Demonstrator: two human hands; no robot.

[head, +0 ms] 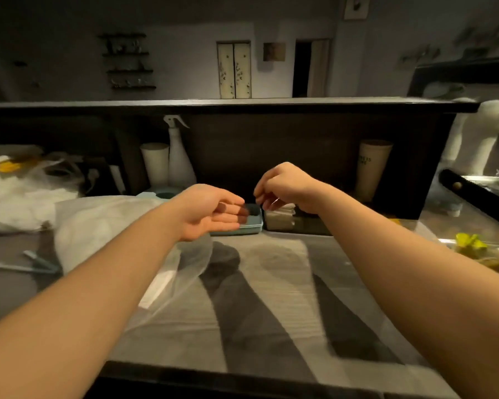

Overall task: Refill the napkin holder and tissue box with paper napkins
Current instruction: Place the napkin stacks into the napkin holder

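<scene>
Left hand (211,211), fingers relaxed and empty, hovers over the teal tissue box (249,227); napkin holder (280,220) just beside.

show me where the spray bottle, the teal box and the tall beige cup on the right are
spray bottle (179,162), head view, on its white body.
teal box (254,226), head view, on its front right corner rim.
tall beige cup (372,168), head view, on its side wall.
</scene>
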